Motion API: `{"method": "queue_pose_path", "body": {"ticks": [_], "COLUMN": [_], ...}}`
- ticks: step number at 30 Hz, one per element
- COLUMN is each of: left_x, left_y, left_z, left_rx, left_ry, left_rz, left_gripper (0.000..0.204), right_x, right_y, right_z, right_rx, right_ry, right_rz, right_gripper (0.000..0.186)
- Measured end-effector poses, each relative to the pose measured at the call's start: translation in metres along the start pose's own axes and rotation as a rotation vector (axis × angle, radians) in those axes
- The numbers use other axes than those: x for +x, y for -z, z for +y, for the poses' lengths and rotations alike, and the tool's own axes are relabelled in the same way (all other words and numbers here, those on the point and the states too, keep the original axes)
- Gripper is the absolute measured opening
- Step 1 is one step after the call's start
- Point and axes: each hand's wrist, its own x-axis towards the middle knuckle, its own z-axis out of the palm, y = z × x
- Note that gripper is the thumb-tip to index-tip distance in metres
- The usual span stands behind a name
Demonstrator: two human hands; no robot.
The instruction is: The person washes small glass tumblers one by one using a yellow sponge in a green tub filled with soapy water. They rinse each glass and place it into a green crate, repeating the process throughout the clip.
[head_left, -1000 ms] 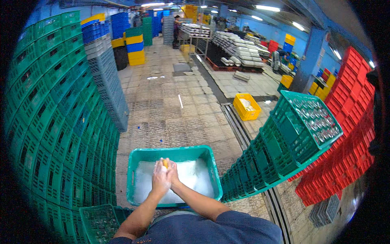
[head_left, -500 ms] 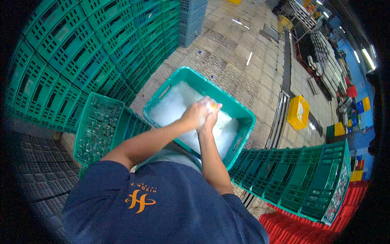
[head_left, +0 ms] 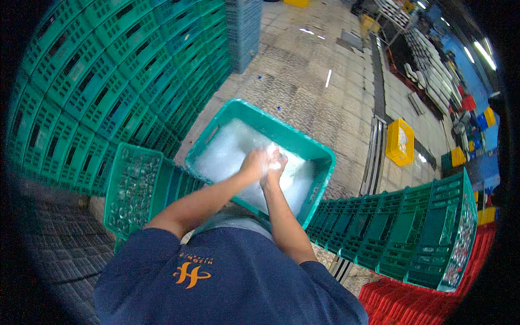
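Note:
A green plastic tub (head_left: 292, 130) full of white suds (head_left: 219, 151) stands in front of me. Over its middle, my left hand (head_left: 253, 165) and my right hand (head_left: 275, 169) are brought together just above the suds. Both have curled fingers, and foam coats them. Whatever they grip between them is covered by the foam and the fingers, so I cannot make it out. Left of the tub, a green crate (head_left: 112, 195) holds several clear drinking glasses (head_left: 132, 189).
Tall stacks of green crates (head_left: 108, 81) rise at the left, with a blue stack (head_left: 242, 38) behind. Another green stack (head_left: 390, 233), with glassware on top, stands at the right beside red crates (head_left: 401, 300). A yellow crate (head_left: 400, 149) sits on the tiled floor (head_left: 303, 70).
My joined hands have drawn back a little toward me and lower over the suds. An orange-yellow patch between the fingers no longer shows. The whole view has shifted slightly.

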Motion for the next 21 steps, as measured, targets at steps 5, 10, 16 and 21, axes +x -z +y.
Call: {"method": "queue_pose_path", "body": {"ticks": [5,10,16,21], "left_x": [-0.010,0.016,0.052,0.014], "left_y": [0.004,0.014,-0.001,-0.019], "left_z": [0.022,0.016,-0.018,0.001], "left_rx": [-0.166,0.005,-0.223,-0.338], "left_ry": [-0.027,-0.576,-0.243,0.073], "left_rz": [0.093,0.400,0.129,0.074], "left_gripper": [0.040,0.033,0.026,0.032], "right_x": [0.013,0.004,-0.007,0.005], "right_y": [0.014,0.011,0.013,0.026], "right_z": [-0.007,-0.029,-0.040,-0.021], "right_rx": [0.182,0.352,0.306,0.219], "right_ry": [-0.056,-0.102,-0.485,-0.111], "right_rz": [0.038,-0.176,-0.335,0.030], "right_gripper": [0.049,0.064,0.057,0.039]}}
